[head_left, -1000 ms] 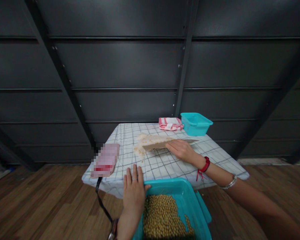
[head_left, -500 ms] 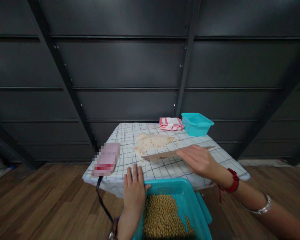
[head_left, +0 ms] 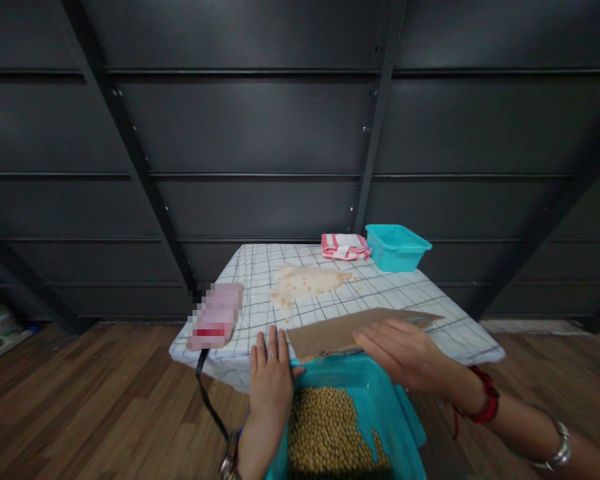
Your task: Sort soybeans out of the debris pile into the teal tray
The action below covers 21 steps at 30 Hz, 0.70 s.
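My right hand [head_left: 397, 347] grips a flat piece of cardboard [head_left: 325, 337], which lies tilted across the front edge of the table, by the far rim of a teal tub. Soybeans [head_left: 325, 427] cover much of the bottom of this teal tub [head_left: 367, 380]. With fingers stretched out, my left hand [head_left: 271, 383] rests at the tub's left far corner and the cloth edge, holding nothing. Beyond the cardboard, a pale heap that looks like rice [head_left: 305, 281] with some yellowish beans in it is spread on the checked cloth [head_left: 253, 267].
A smaller teal basket [head_left: 399, 257] stands at the back right, beside a folded red-and-white striped cloth [head_left: 345, 247]. A pink, partly blurred object [head_left: 217, 313] lies at the table's left edge. A dark strap [head_left: 207, 393] hangs below it. Dark panels rise behind.
My right hand has drawn the cardboard toward me, from beside the heap to the tub's far rim, and tilted it flatter. My left hand has stayed in place.
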Available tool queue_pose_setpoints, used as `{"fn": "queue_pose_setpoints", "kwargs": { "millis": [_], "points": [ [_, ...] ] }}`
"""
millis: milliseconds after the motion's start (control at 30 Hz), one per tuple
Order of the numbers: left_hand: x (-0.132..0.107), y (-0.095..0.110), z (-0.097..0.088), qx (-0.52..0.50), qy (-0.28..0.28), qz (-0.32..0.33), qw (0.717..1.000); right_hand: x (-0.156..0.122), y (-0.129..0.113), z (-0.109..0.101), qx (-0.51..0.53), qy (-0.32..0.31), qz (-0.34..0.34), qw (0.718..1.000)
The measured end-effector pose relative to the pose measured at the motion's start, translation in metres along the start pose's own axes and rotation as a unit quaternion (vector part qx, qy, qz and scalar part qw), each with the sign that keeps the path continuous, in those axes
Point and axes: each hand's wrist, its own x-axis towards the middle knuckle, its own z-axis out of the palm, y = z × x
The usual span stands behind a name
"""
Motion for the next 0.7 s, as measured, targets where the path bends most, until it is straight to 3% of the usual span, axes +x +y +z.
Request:
{"fn": "queue_pose_setpoints", "kwargs": {
  "millis": [433, 533, 700],
  "points": [
    [0.002, 0.003, -0.011, 0.024, -0.013, -0.004, 1.0, 0.032, 0.028, 0.071, -0.039, 0.045, -0.025, 0.998],
    [0.002, 0.002, -0.009, 0.022, -0.013, -0.001, 1.0, 0.033, 0.033, 0.068, -0.046, 0.046, -0.017, 0.998],
    [0.001, 0.001, -0.003, 0.007, 0.004, -0.001, 1.0, 0.021, 0.049, 0.039, -0.067, 0.045, 0.014, 0.997]
  ]
}}
